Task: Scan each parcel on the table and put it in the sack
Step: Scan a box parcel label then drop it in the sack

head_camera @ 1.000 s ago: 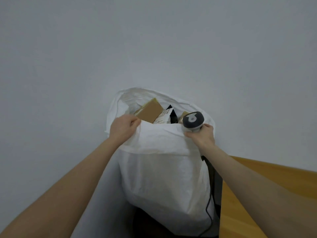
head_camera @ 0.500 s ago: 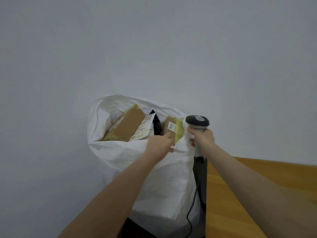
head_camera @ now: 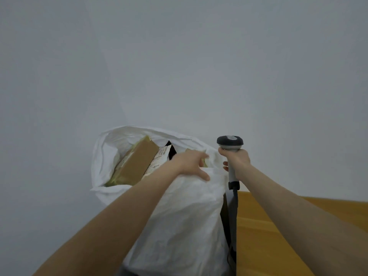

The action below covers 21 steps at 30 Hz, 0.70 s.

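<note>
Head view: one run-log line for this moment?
phase: bagging | left hand: open, over sack rim | right hand: grips scanner upright | brown parcel: inside sack

A parcel-handling room, it seems: a corded scanner (head_camera: 230,143), a white sack (head_camera: 179,216) stuffed with taped boxes (head_camera: 137,162), a wooden surface (head_camera: 278,246), a bare grey wall (head_camera: 179,56).

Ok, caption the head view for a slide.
Left hand at the white sack of parcels; right hand grips the barcode scanner.
</note>
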### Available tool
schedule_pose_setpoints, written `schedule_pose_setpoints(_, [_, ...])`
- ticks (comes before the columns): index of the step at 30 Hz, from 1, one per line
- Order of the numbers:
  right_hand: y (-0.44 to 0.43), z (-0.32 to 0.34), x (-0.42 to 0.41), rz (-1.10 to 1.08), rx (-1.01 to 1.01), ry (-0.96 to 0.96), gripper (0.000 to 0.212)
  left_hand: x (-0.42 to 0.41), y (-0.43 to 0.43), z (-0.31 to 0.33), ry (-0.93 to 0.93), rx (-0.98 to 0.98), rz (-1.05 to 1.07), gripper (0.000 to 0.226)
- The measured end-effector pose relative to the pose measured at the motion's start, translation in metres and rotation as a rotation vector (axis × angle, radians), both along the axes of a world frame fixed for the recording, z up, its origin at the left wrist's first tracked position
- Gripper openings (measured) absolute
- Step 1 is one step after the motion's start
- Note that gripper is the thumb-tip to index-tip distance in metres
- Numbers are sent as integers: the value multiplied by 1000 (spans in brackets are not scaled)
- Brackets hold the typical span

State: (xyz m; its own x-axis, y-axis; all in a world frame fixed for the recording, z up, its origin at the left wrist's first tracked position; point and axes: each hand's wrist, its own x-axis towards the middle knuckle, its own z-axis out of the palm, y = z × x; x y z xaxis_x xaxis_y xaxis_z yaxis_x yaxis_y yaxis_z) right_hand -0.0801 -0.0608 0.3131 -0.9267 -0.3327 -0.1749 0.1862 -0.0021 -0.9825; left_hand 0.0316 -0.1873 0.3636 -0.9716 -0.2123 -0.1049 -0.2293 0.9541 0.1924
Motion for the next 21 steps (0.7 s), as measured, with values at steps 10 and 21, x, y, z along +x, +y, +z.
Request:
schedule_pose_setpoints(10, [-52, 31, -64, 84, 202, 52, 36, -50, -129, 43, 95, 297, 145, 14])
schedule_pose_setpoints(21, [-131, -19, -94, 115, 636, 140, 19, -154, -236, -19, -9, -539, 130, 45])
